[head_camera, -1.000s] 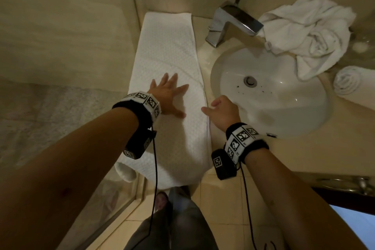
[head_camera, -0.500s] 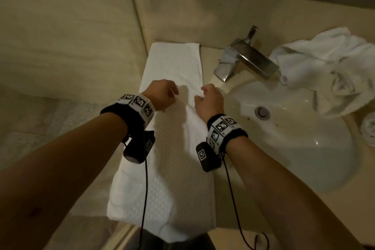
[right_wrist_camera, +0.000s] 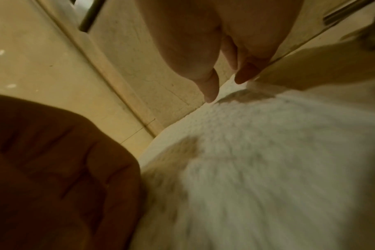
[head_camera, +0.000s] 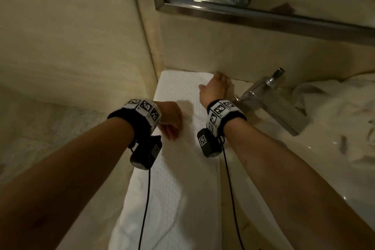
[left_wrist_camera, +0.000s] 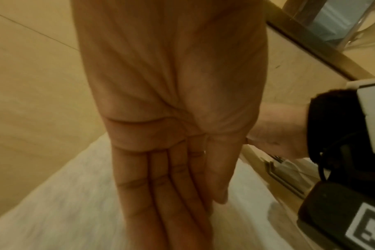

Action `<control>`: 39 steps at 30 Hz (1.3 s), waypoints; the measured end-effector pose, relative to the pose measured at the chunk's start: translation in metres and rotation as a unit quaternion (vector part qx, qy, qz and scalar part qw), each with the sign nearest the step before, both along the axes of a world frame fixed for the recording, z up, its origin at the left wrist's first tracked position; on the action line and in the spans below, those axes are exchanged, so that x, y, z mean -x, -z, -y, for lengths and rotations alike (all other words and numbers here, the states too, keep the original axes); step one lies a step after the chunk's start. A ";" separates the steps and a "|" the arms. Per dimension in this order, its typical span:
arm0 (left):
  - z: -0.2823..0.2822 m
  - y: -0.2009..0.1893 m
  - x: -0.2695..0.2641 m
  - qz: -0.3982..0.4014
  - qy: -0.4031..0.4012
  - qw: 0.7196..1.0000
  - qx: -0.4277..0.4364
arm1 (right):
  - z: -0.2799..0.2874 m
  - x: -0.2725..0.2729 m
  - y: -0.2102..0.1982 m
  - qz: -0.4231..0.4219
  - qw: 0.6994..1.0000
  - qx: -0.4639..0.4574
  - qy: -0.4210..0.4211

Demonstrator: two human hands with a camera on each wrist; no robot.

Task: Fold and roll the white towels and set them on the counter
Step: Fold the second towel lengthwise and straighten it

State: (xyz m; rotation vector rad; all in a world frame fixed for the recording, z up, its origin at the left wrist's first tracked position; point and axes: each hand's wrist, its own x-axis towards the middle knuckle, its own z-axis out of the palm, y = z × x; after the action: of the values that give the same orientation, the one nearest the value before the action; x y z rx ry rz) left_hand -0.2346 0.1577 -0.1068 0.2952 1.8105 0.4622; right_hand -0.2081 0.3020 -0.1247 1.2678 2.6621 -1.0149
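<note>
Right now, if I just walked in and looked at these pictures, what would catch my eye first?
Probably the long white towel spread flat along the counter, between the wall and the sink. Two bare arms with checkered wristbands reach over it: the left hand over its middle, the right hand at its far corner by the wall. A crumpled white towel lies past the metal faucet.

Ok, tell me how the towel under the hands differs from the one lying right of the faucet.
The folded towel lies flat as a long, narrow strip along the counter's left side; the crumpled towel is an unfolded heap with loose creases. The left hand and right hand are over the folded one; nothing touches the crumpled one. The folded one shows a dotted weave; the crumpled one's texture is unclear. Both are white.
</note>
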 end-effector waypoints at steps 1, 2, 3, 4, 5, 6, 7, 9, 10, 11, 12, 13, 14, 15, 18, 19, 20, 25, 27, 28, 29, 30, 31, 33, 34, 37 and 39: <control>-0.004 -0.002 0.007 0.009 0.013 1.000 0.010 | -0.005 0.008 0.001 0.010 1.000 0.006 0.013; -0.008 -0.004 0.015 0.008 0.023 1.000 0.016 | -0.009 0.013 0.001 0.021 1.000 0.006 0.020; -0.012 -0.005 0.022 -0.009 0.026 0.999 0.020 | -0.013 0.016 0.002 0.027 0.999 0.004 0.022; -0.017 -0.007 0.032 -0.055 0.030 0.998 0.020 | -0.016 0.019 0.004 0.033 0.999 0.000 0.019; -0.021 -0.008 0.042 -0.135 0.036 0.990 0.022 | -0.017 0.021 0.004 0.041 0.999 0.003 0.018; -0.024 -0.007 0.053 -0.235 0.037 0.971 0.027 | -0.018 0.022 0.006 0.042 0.999 0.006 0.023; -0.025 -0.006 0.063 -0.326 0.020 0.945 0.031 | -0.020 0.023 0.008 0.049 0.998 0.006 0.038; -0.026 -0.001 0.074 -0.414 -0.032 0.909 0.023 | -0.030 0.021 0.009 0.070 0.995 -0.021 0.067; -0.027 0.002 0.078 -0.424 -0.039 0.905 0.015 | -0.036 0.018 0.008 0.086 0.993 -0.036 0.073; -0.029 0.004 0.079 -0.421 -0.034 0.906 0.015 | -0.041 0.014 0.005 0.105 0.991 -0.048 0.072; -0.031 0.007 0.080 -0.412 -0.034 0.911 0.005 | -0.046 0.009 0.000 0.119 0.989 -0.057 0.062; -0.034 0.009 0.081 -0.395 -0.047 0.917 0.002 | -0.048 0.005 -0.004 0.143 0.986 -0.071 0.051; -0.036 0.010 0.082 -0.377 -0.066 0.924 -0.004 | -0.049 0.004 -0.005 0.165 0.982 -0.085 0.044; -0.037 0.010 0.084 -0.359 -0.081 0.930 -0.005 | -0.052 0.006 -0.002 0.177 0.979 -0.095 0.045; -0.033 0.011 0.092 -0.352 -0.045 0.935 0.026 | -0.049 0.010 -0.003 0.208 0.971 -0.116 0.025; -0.030 0.010 0.094 -0.371 -0.003 0.927 0.047 | -0.049 0.008 -0.002 0.217 0.969 -0.118 0.023; -0.027 0.010 0.094 -0.395 0.049 0.915 0.063 | -0.048 0.010 -0.001 0.229 0.964 -0.134 0.007; -0.024 -0.002 0.086 -0.469 0.207 0.848 0.134 | -0.044 0.003 -0.008 0.221 0.965 -0.137 -0.041; -0.025 -0.003 0.081 -0.486 0.196 0.843 0.120 | -0.043 0.000 -0.013 0.184 0.974 -0.130 -0.020; -0.027 -0.004 0.077 -0.493 0.174 0.846 0.110 | -0.043 0.000 -0.018 0.197 0.968 -0.148 -0.038; -0.028 -0.006 0.073 -0.503 0.154 0.843 0.110 | -0.042 0.000 -0.023 0.226 0.956 -0.178 -0.061; -0.029 -0.007 0.070 -0.519 0.142 0.835 0.111 | -0.039 0.002 -0.027 0.272 0.934 -0.213 -0.091; -0.031 -0.009 0.069 -0.531 0.143 0.825 0.127 | -0.035 0.001 -0.032 0.296 0.918 -0.246 -0.097; -0.033 -0.014 0.068 -0.547 0.148 0.811 0.145 | -0.031 0.000 -0.034 0.309 0.893 -0.303 -0.123; -0.034 -0.017 0.069 -0.553 0.152 0.807 0.140 | -0.030 0.000 -0.032 0.319 0.877 -0.329 -0.144; -0.033 -0.022 0.074 -0.554 0.200 0.797 0.133 | -0.029 -0.001 -0.027 0.350 0.829 -0.395 -0.184; -0.024 -0.014 0.080 -0.521 0.239 0.808 0.136 | -0.030 0.001 -0.021 0.370 0.824 -0.389 -0.182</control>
State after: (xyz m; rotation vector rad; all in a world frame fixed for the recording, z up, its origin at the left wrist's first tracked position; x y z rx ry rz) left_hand -0.3142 0.1819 -0.0928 0.9030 2.6946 -0.4399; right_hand -0.2092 0.3318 -0.1036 0.8400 2.4803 0.5976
